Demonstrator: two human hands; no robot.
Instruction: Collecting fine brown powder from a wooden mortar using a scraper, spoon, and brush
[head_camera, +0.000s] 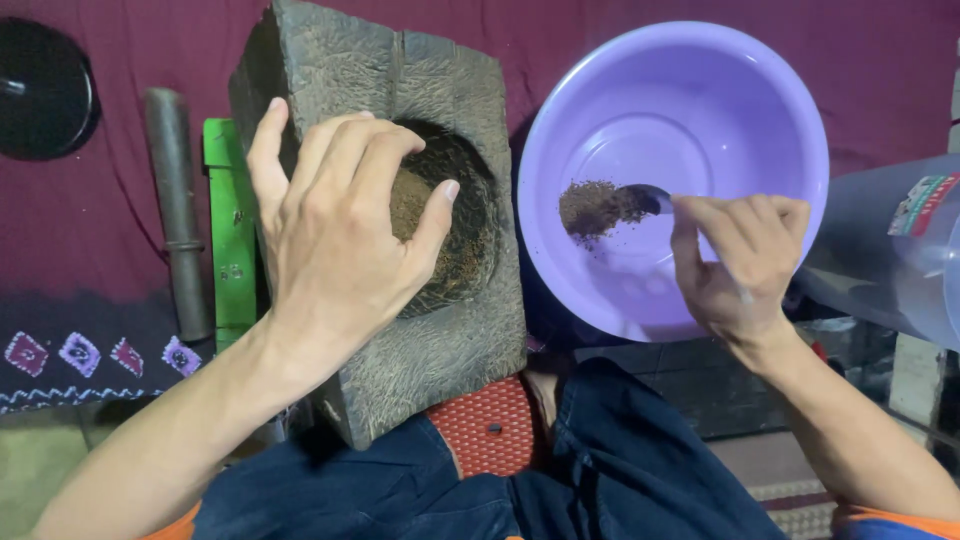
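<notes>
Spoon (650, 197) transfer is under way: I see its bowl inside the purple plastic basin (680, 90), carrying a heap of brown ground material (597, 208) just above or at the basin floor. I cannot tell whether the heap has already left the spoon. Apart from that heap the basin shows only a few scattered specks, so I judge the moving of ground material to be at an early stage. The stone mortar (440, 330), a squared grey block with a round hollow, holds more of the same brown material in its cavity, so most of the load appears to be left there.

Right hand (745, 265): grip closed on the spoon handle, fingers curled over it, thumb on the near side. The handle is mostly hidden under the fingers.

Left hand (335, 220): grip open, fingers spread and loosely bent, poised above the mortar's left rim and part of its hollow. It holds nothing; I cannot tell whether the palm touches the stone.

Surroundings: a dark cylindrical pestle (178, 210) lies on the maroon cloth (100, 240) left of the mortar, with a green strip (230, 230) between them. A grey container (890, 250) lies just right of the basin. I see no worktop; the items rest at floor level before my knees.
</notes>
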